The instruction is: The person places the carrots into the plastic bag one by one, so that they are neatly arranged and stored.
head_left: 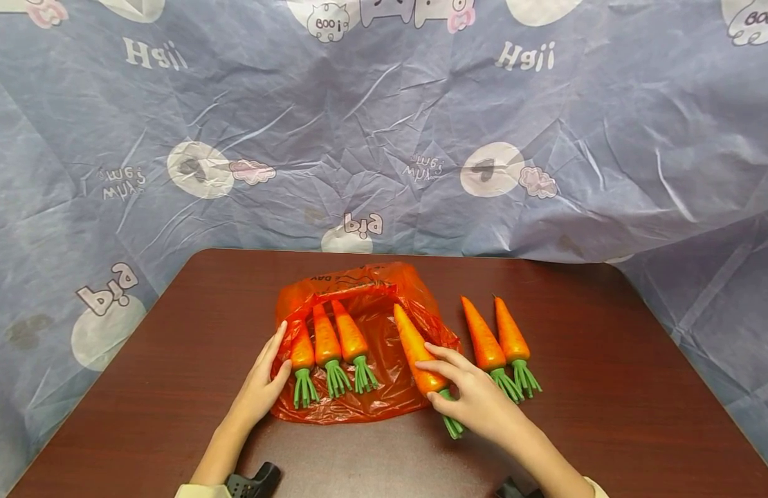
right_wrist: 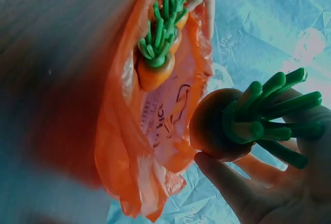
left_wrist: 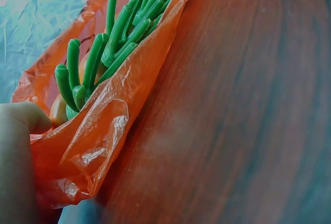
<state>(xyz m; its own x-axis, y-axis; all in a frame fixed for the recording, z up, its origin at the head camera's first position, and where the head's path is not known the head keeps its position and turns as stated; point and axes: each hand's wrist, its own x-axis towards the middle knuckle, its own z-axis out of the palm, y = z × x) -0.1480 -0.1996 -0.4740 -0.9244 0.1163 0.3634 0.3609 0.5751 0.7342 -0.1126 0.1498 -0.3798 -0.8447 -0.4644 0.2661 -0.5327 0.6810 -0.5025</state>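
A red-orange plastic bag (head_left: pixel 384 401) lies on the table with its mouth spread toward me. Three carrots, one of them this orange one (head_left: pixel 326 339), lie side by side inside its left part, green stems (left_wrist: pixel 124 32) toward the opening. My left hand (head_left: pixel 259 387) holds the bag's left edge, thumb on the inner side of the rim and fingers outside. With fingers and thumb, my right hand (head_left: pixel 483 401) grips another carrot (head_left: pixel 412 342) near its stem end. That carrot's tip points into the right part of the bag mouth, and its stem (right_wrist: pixel 274 115) sticks out toward my palm.
Two more carrots, the nearer one (head_left: pixel 481 335) and a farther one (head_left: pixel 511 332), lie on the brown table (head_left: pixel 608 387) right of the bag, close beyond my right hand. A blue-grey printed cloth (head_left: pixel 384 124) hangs behind the table's back edge.
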